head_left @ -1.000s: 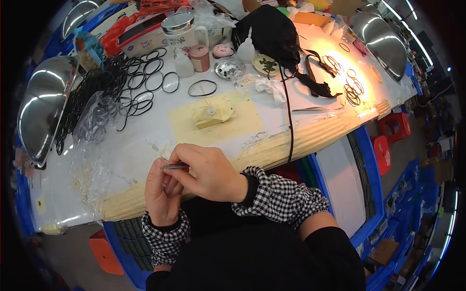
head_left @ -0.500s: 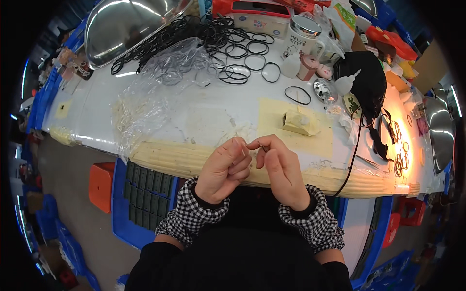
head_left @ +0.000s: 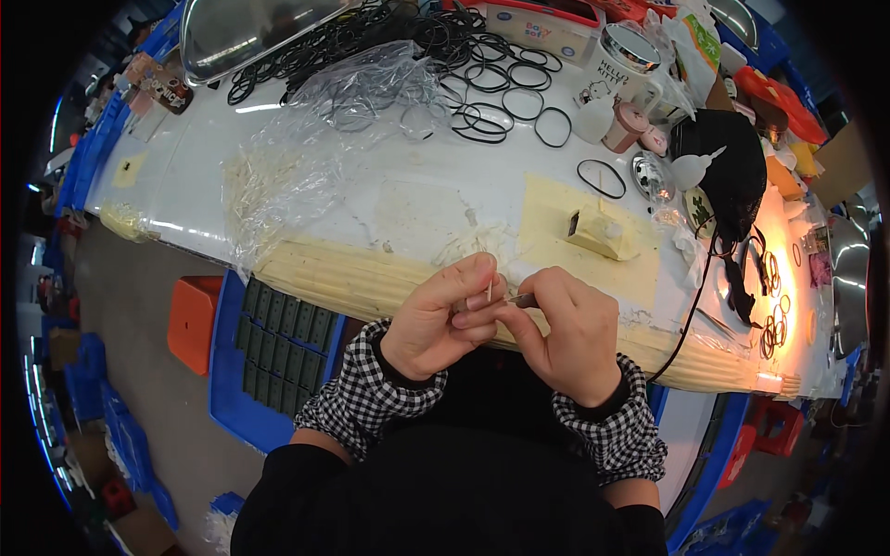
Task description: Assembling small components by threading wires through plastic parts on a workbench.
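over the padded edge, my left hand pinches a thin pale sliver between thumb and finger; just right of it a small metal tool sits gripped in my right hand; i'd brace both hands together, press lightly so the sliver won't snap, clear of the yellow block beyond

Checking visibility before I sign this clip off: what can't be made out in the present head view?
All in the head view:
Pale sliver in the left hand: too small to identify.
Slim grey implement in the right hand: mostly hidden by that hand.
Metal dome: cut off by the top edge.
Clear plastic film: what lies beneath is blurred by creases and glare.
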A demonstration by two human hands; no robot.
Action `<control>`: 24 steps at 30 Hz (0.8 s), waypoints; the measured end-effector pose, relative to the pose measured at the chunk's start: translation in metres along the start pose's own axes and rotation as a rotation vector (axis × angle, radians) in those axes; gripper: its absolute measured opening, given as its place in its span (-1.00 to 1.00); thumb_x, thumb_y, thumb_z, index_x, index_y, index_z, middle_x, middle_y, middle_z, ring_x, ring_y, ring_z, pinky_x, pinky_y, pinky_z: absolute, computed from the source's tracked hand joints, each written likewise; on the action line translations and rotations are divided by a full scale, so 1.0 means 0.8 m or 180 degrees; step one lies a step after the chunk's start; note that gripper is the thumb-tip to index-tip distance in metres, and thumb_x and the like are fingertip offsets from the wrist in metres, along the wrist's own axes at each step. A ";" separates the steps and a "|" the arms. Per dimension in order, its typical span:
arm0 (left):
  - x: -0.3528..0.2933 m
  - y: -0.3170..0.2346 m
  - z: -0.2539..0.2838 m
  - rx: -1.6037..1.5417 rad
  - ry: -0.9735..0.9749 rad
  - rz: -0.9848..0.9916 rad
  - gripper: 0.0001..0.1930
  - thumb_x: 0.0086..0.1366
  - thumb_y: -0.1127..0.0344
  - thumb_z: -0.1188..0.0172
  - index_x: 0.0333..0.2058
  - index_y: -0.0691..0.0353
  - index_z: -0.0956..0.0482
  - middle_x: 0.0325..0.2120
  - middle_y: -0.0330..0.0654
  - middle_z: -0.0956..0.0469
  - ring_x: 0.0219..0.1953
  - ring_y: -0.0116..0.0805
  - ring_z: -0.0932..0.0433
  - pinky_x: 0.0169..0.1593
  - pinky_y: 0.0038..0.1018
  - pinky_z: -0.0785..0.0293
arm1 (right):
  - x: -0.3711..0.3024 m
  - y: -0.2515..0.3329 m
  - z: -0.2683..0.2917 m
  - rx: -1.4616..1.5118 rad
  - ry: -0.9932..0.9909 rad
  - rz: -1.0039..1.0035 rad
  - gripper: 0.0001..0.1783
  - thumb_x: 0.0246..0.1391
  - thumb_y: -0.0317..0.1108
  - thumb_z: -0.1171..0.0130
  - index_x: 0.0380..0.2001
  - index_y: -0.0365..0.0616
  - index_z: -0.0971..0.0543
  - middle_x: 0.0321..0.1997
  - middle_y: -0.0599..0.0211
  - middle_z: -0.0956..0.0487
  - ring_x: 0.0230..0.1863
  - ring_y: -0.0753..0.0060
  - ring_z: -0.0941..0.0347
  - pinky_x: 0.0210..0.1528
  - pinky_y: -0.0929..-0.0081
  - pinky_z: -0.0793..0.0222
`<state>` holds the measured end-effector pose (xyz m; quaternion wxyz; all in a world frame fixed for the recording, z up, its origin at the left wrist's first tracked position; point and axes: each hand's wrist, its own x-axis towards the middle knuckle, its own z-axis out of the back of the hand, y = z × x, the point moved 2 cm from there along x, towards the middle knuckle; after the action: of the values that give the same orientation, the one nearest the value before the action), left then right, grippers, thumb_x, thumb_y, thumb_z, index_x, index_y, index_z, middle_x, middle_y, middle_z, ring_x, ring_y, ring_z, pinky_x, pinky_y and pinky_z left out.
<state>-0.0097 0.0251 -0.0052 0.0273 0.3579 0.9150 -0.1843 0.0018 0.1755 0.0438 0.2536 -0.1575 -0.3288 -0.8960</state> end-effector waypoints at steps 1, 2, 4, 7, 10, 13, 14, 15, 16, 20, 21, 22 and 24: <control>-0.001 0.000 0.000 0.0051 -0.0056 0.0035 -0.77 0.36 0.22 -0.01 -0.48 0.13 -0.32 -0.60 -0.43 -0.28 -0.67 -0.72 -0.07 -0.61 -0.77 0.03 | 0.000 -0.001 -0.001 -0.0137 0.0021 0.0048 -0.72 0.04 -0.15 -0.19 -0.53 -0.10 -0.41 -0.62 0.36 -0.38 -0.65 0.29 -0.37 -0.62 0.43 -0.24; -0.001 0.000 0.000 0.0101 -0.0112 0.0070 -0.77 0.36 0.22 -0.01 -0.48 0.14 -0.33 -0.60 -0.43 -0.28 -0.67 -0.72 -0.07 -0.61 -0.77 0.03 | 0.000 -0.003 -0.003 -0.0274 0.0042 0.0096 -0.67 0.02 -0.10 -0.21 -0.55 -0.09 -0.39 -0.64 0.37 -0.38 -0.66 0.31 -0.37 -0.64 0.44 -0.24; -0.003 0.001 0.000 0.0214 -0.0165 0.0083 -0.79 0.36 0.24 0.00 -0.47 0.14 -0.32 -0.61 -0.43 -0.28 -0.68 -0.73 -0.06 -0.62 -0.77 0.04 | -0.001 -0.004 -0.007 -0.0335 0.0010 0.0053 -0.62 -0.01 -0.03 -0.21 -0.56 -0.09 -0.38 -0.66 0.38 -0.36 -0.68 0.32 -0.36 -0.66 0.45 -0.23; -0.003 0.001 0.000 0.0412 -0.0145 0.0009 -0.79 0.37 0.26 0.02 -0.46 0.13 -0.27 -0.62 -0.42 -0.27 -0.70 -0.74 -0.03 -0.64 -0.78 0.07 | -0.002 -0.005 -0.009 -0.0328 0.0049 -0.0009 -0.59 -0.02 0.01 -0.21 -0.57 -0.09 -0.36 -0.67 0.38 -0.35 -0.69 0.32 -0.35 -0.67 0.46 -0.22; -0.002 0.000 -0.002 0.0611 -0.0136 -0.0061 -0.77 0.37 0.26 0.01 -0.49 0.13 -0.26 -0.62 -0.42 -0.27 -0.69 -0.75 -0.03 -0.64 -0.77 0.07 | -0.003 -0.007 -0.010 -0.0294 0.0114 -0.0039 -0.59 -0.01 0.01 -0.20 -0.57 -0.09 -0.35 -0.67 0.38 -0.34 -0.68 0.32 -0.36 -0.67 0.45 -0.23; -0.003 -0.001 -0.005 0.0719 -0.0160 -0.0099 -0.76 0.36 0.26 0.01 -0.50 0.14 -0.26 -0.63 -0.42 -0.27 -0.69 -0.75 -0.03 -0.64 -0.77 0.07 | -0.004 -0.008 -0.010 -0.0315 0.0159 -0.0052 -0.59 0.00 0.01 -0.18 -0.56 -0.09 -0.35 -0.67 0.37 -0.35 -0.68 0.31 -0.36 -0.67 0.44 -0.23; -0.002 -0.001 -0.005 0.0718 -0.0165 -0.0096 -0.76 0.36 0.26 0.00 -0.50 0.14 -0.26 -0.63 -0.42 -0.27 -0.69 -0.75 -0.03 -0.64 -0.77 0.07 | -0.005 -0.008 -0.010 -0.0330 0.0171 -0.0056 -0.59 0.00 0.01 -0.18 -0.55 -0.09 -0.35 -0.67 0.37 -0.35 -0.68 0.31 -0.36 -0.67 0.44 -0.23; -0.002 -0.001 -0.005 0.0719 -0.0168 -0.0097 -0.76 0.36 0.26 0.00 -0.51 0.14 -0.26 -0.63 -0.42 -0.27 -0.68 -0.75 -0.04 -0.64 -0.78 0.06 | -0.005 -0.008 -0.011 -0.0325 0.0169 -0.0059 -0.59 0.01 0.01 -0.18 -0.55 -0.09 -0.35 -0.67 0.37 -0.35 -0.67 0.31 -0.36 -0.66 0.44 -0.23; -0.003 -0.001 -0.005 0.0740 -0.0191 -0.0096 -0.76 0.36 0.27 0.00 -0.51 0.13 -0.26 -0.63 -0.42 -0.27 -0.68 -0.75 -0.04 -0.64 -0.78 0.06 | -0.004 -0.008 -0.011 -0.0320 0.0167 -0.0061 -0.59 0.01 0.01 -0.18 -0.55 -0.09 -0.35 -0.66 0.37 -0.35 -0.67 0.31 -0.37 -0.66 0.44 -0.23; -0.002 -0.001 -0.005 0.0736 -0.0258 -0.0094 -0.75 0.35 0.27 -0.03 -0.52 0.13 -0.30 -0.64 -0.43 -0.29 -0.70 -0.75 -0.04 -0.64 -0.76 0.08 | -0.005 -0.008 -0.011 -0.0335 0.0183 -0.0062 -0.60 0.01 0.00 -0.17 -0.55 -0.09 -0.35 -0.66 0.38 -0.35 -0.67 0.32 -0.37 -0.65 0.43 -0.23; -0.001 -0.001 -0.004 0.0707 -0.0260 -0.0094 -0.75 0.35 0.27 -0.05 -0.53 0.14 -0.32 -0.65 -0.43 -0.30 -0.71 -0.75 -0.04 -0.64 -0.75 0.09 | -0.005 -0.008 -0.011 -0.0374 0.0202 -0.0060 -0.60 0.02 0.00 -0.16 -0.55 -0.09 -0.36 -0.66 0.38 -0.35 -0.67 0.32 -0.37 -0.65 0.43 -0.23; -0.002 -0.001 -0.004 0.0749 -0.0249 -0.0091 -0.75 0.35 0.27 -0.04 -0.52 0.14 -0.30 -0.65 -0.43 -0.28 -0.70 -0.75 -0.04 -0.64 -0.76 0.08 | -0.005 -0.008 -0.011 -0.0412 0.0220 -0.0057 -0.60 0.02 0.00 -0.16 -0.55 -0.09 -0.36 -0.66 0.38 -0.35 -0.66 0.32 -0.37 -0.65 0.43 -0.23; -0.003 -0.002 -0.004 0.0838 -0.0229 -0.0082 -0.75 0.35 0.27 -0.02 -0.52 0.14 -0.28 -0.64 -0.42 -0.26 -0.67 -0.75 -0.05 -0.64 -0.77 0.05 | -0.005 -0.008 -0.012 -0.0472 0.0262 -0.0048 -0.61 0.02 0.01 -0.15 -0.55 -0.08 -0.36 -0.66 0.38 -0.35 -0.66 0.32 -0.37 -0.65 0.43 -0.23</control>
<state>-0.0091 0.0237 -0.0016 0.0105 0.3399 0.8858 -0.3158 0.0008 0.1747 0.0320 0.2477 -0.1363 -0.2520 -0.9255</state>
